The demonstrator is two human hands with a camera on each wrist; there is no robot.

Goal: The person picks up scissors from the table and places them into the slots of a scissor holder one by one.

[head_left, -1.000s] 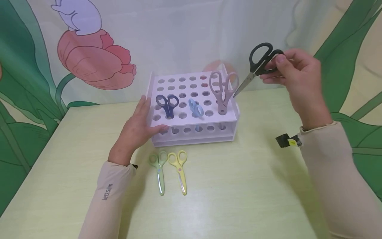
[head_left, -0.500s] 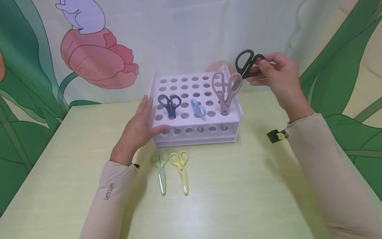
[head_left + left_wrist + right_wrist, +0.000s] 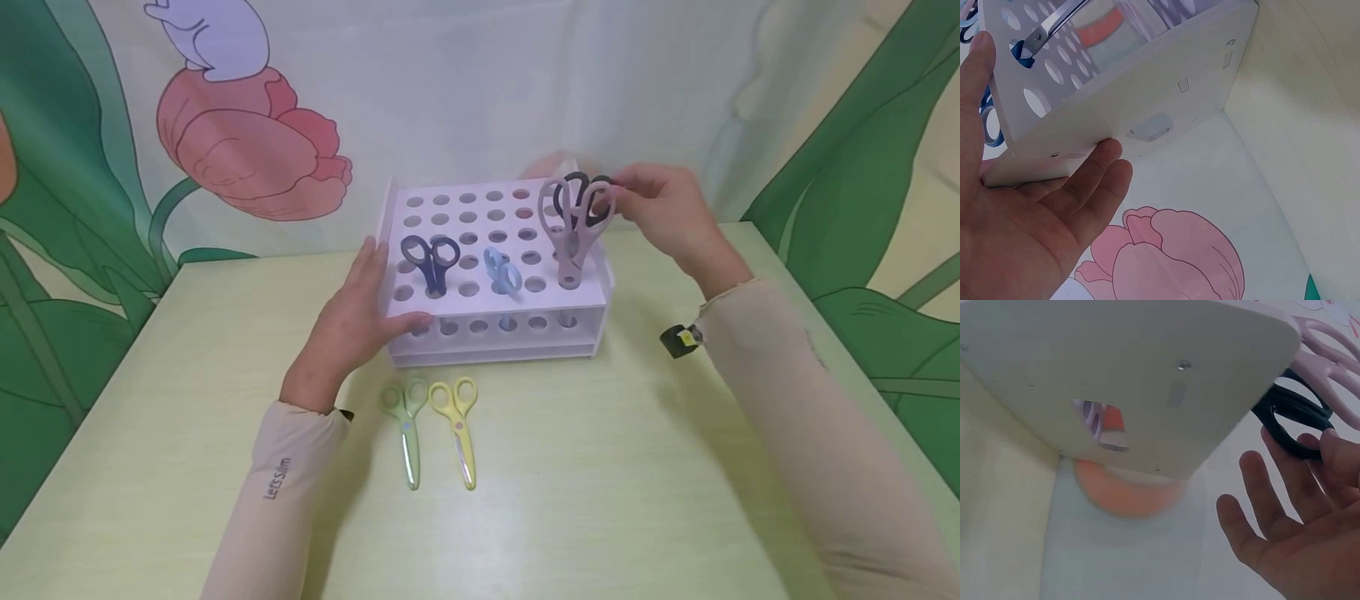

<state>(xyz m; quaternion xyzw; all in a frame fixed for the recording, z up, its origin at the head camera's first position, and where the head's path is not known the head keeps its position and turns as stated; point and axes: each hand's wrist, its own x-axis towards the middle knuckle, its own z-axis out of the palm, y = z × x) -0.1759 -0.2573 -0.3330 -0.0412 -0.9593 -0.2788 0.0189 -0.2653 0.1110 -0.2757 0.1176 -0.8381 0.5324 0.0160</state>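
Observation:
A white rack with rows of round holes stands on the table. My left hand rests against its left side, fingers fairly straight along the side panel and thumb at the front edge. At the rack's right, my right hand pinches a handle loop of black-handled scissors. Their blades are hidden behind the pink scissors standing in the front right hole; I cannot tell how far they are in a hole. Navy scissors and light blue scissors also stand in the front row.
Green scissors and yellow scissors lie side by side on the table in front of the rack. Behind it hangs a printed cloth with a rabbit, a pink flower and green leaves.
My right hand has carried the black scissors leftward and down, from beside the rack to over its right part behind the pink pair. My left hand has stayed on the rack.

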